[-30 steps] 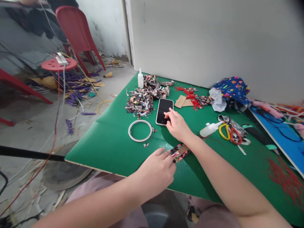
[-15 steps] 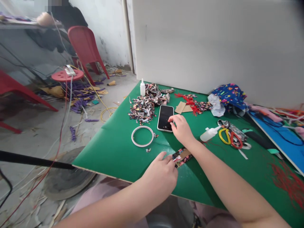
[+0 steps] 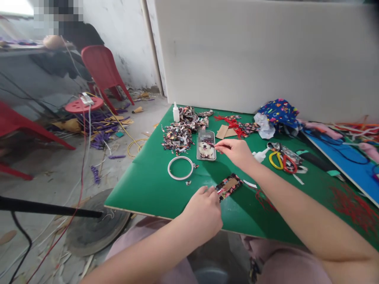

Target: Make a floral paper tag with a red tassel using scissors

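My left hand (image 3: 204, 209) is closed on the near end of a dark flowered fabric strip (image 3: 222, 196), which lies on the green tabletop with a brown cardboard piece (image 3: 232, 184) along its middle. Just right of a phone (image 3: 206, 152), my right hand (image 3: 233, 152) hovers with its fingertips pinched together at the phone's edge. Whether anything small is between them, I cannot make out. The phone lies flat, its screen lit with a picture of a white dog. Left of the strip is a white ring-shaped roll (image 3: 180, 178).
Flowered fabric pieces (image 3: 177, 138) and a glue bottle (image 3: 176, 113) are at the back left. Under my right forearm's far side lie another bottle (image 3: 261, 155), scissors (image 3: 276, 161) and red threads (image 3: 352, 205). A person (image 3: 79, 35) sits by a red chair (image 3: 100, 65).
The phone's screen has gone from dark to lit. My right hand has drawn back from over the screen to its right edge, uncovering more of the fabric strip. The view has shifted slightly.
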`<action>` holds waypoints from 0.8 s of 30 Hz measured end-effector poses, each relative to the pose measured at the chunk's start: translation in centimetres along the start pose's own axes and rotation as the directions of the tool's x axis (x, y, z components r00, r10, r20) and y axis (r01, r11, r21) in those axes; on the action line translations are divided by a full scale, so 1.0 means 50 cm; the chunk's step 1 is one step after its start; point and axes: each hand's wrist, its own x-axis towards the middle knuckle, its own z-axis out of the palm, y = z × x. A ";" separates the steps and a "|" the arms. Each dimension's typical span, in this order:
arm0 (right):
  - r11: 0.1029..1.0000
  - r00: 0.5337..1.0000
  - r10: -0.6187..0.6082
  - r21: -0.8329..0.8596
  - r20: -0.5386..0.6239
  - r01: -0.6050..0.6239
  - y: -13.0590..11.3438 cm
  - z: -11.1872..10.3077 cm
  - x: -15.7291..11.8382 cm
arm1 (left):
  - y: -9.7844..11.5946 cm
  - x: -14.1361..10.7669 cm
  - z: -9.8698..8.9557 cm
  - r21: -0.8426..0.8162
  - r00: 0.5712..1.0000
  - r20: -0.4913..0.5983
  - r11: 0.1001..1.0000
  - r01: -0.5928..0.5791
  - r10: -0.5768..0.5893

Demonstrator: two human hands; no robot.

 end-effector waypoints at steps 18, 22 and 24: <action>0.926 0.864 -0.367 0.053 0.345 0.373 0.010 0.036 -0.191 | -0.017 -0.041 -0.015 -0.197 0.993 0.075 0.975 0.108 -0.095; 0.910 0.844 -0.398 0.035 0.359 0.414 0.016 0.034 -0.188 | -0.023 -0.046 -0.012 -0.229 0.992 0.106 0.969 0.091 -0.068; 0.899 0.840 -0.413 0.010 0.352 0.437 0.017 0.033 -0.188 | -0.024 -0.047 -0.008 -0.240 0.992 0.118 0.967 0.080 -0.052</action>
